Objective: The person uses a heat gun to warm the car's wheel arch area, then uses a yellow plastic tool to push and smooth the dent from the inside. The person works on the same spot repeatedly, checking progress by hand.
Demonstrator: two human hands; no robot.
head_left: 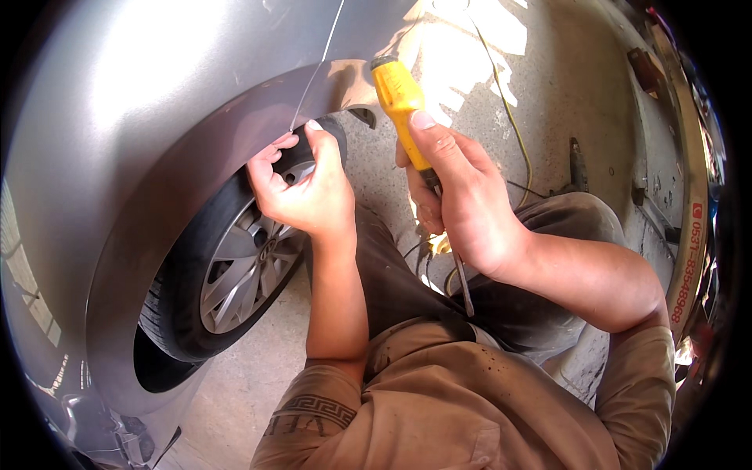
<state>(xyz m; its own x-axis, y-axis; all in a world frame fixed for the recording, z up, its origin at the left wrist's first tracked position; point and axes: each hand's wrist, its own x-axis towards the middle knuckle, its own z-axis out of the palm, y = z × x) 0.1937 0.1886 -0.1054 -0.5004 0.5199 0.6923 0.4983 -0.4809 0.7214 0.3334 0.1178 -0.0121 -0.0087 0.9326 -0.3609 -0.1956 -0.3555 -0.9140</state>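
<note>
In my right hand [482, 200], a screwdriver [398, 90] is held by its yellow handle. Its dark-capped butt points up and away, and the metal shaft comes out below my fist toward my lap. My left hand [309, 184] is at the lip of the car's wheel arch [223, 129], where a thin seam between two grey body panels ends. Its fingers curl up against that edge, with the thumb tip a little to their right. Just behind and below this hand stands the wheel [254, 258], a black tyre on a silver multi-spoke rim.
Across the concrete floor [556, 94] on the right runs a yellow-green cable [513, 117]. A dark tool-like object [578, 166] stands beyond my right knee [580, 215]. Along the right edge is a tan board [693, 196] with red print. Bright sunlight patches the floor ahead.
</note>
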